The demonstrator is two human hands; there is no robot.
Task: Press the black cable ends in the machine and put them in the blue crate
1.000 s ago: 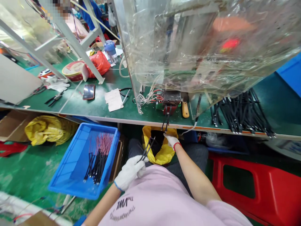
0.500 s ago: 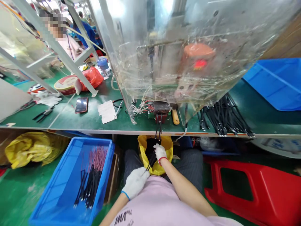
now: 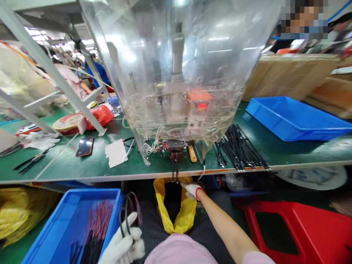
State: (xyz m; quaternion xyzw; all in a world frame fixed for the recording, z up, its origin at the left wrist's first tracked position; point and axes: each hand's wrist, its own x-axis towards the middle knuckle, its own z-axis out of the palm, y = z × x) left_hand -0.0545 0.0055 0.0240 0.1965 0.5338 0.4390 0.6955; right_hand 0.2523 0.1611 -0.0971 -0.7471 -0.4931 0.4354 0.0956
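Observation:
My left hand point(image 3: 126, 240), in a white glove, is at the lower left by the blue crate. Its fingers are closed round a few thin black cables point(image 3: 127, 214) that loop up above the glove. Under the bench edge, my right hand point(image 3: 191, 190), gloved with a red cuff, is at the rim of a yellow bag point(image 3: 189, 220); its fingers point left and nothing shows in them. Two black leads point(image 3: 175, 170) hang just left of it from a small dark red fixture point(image 3: 176, 156) on the bench. The bag stands open between my legs, dark inside.
The blue crate point(image 3: 63, 220) holds pink and black cables. Black cables point(image 3: 239, 148) lie in a pile on the green bench, beside an empty-looking blue tray point(image 3: 291, 121). A clear plastic guard point(image 3: 176, 106) hangs over the fixture. A red stool point(image 3: 310, 227) stands right.
My left hand has moved down and left, away from the bag, with the cables looped in it. The right hand has shifted right to the bag's rim. The camera view has tilted up.

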